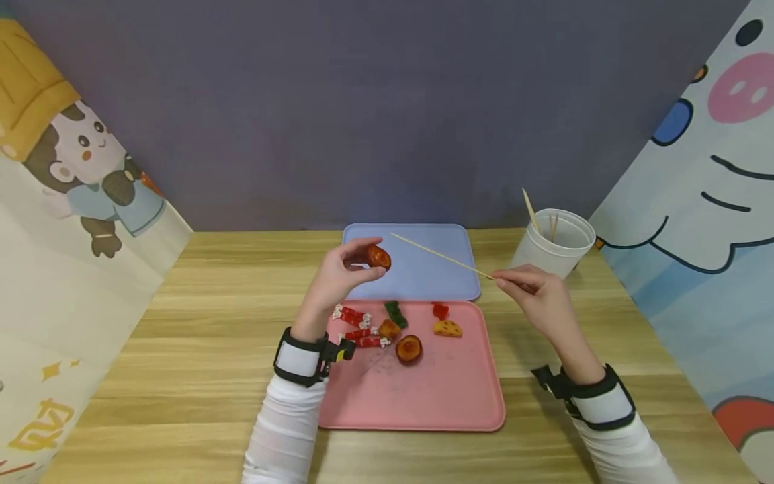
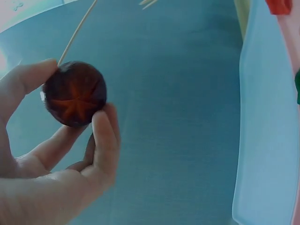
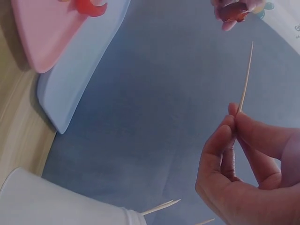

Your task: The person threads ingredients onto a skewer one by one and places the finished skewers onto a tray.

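Left hand pinches one brown mushroom cap between thumb and fingers; right hand pinches one skewer by its end, far tip near the cap, not touching; pink tray bears one second cap, one green piece, one yellow wedge (skewers in white cup: count unclear).

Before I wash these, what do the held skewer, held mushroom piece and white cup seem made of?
Skewer: likely bamboo or wood, matte, straw-coloured. Mushroom piece: possibly moulded plastic, glossy, with highlights on its brown surface; real food can't be ruled out. White cup: probably plastic, smooth, with an even rim.
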The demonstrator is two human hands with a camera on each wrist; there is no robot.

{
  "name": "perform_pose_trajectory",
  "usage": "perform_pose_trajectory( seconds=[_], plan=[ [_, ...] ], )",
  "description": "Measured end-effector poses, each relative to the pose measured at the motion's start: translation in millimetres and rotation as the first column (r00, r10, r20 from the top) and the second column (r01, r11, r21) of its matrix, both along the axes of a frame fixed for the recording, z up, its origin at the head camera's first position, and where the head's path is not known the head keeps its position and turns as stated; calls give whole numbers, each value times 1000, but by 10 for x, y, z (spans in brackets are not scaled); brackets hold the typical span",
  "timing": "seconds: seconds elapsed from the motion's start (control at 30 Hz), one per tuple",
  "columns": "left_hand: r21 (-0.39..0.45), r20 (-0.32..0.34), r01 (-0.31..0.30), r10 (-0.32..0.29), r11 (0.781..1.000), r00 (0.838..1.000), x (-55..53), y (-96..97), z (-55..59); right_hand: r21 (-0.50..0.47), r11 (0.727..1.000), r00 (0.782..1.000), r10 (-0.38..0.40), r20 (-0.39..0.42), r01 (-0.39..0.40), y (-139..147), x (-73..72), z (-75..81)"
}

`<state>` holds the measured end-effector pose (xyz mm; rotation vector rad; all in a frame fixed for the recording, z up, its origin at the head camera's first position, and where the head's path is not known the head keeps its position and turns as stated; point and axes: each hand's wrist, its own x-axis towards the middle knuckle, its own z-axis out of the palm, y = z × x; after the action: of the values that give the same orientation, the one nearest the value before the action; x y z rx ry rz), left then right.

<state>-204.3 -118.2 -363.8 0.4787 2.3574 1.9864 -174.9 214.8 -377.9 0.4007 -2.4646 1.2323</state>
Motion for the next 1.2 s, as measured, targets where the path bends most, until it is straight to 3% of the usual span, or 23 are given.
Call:
perform_pose_trajectory(
  seconds=[0.13, 0.37, 0.5, 0.6, 0.73, 0.87, 1.2],
  plan=[
    [152, 58, 1, -10, 988, 998, 18, -19, 29, -13, 1000, 1000, 10, 3, -10, -23, 7, 28],
    [294, 87, -74, 50, 953, 995, 2, -7, 43, -15, 1000, 999, 27, -18, -28, -46, 63, 72],
    [436, 78, -44, 11, 899, 997, 16, -5, 57, -15, 999, 999, 31, -20, -31, -71, 130, 116],
    [544, 72, 5, -53, 839, 996, 39, -1, 82, -8, 1000, 999, 30, -20, -30, -73, 156, 117],
    [608, 75, 36, -103, 793, 992, 53, 8, 105, -10, 999, 999, 35, -33, -35, -59, 157, 91],
    [617, 73, 47, -116, 786, 991, 51, 22, 101, -15, 999, 998, 36, -44, -36, -64, 182, 113],
    [582, 61, 61, -118, 811, 991, 39, 82, 78, 12, 1000, 1000, 16, -12, -16, -68, 221, 152]
  ],
)
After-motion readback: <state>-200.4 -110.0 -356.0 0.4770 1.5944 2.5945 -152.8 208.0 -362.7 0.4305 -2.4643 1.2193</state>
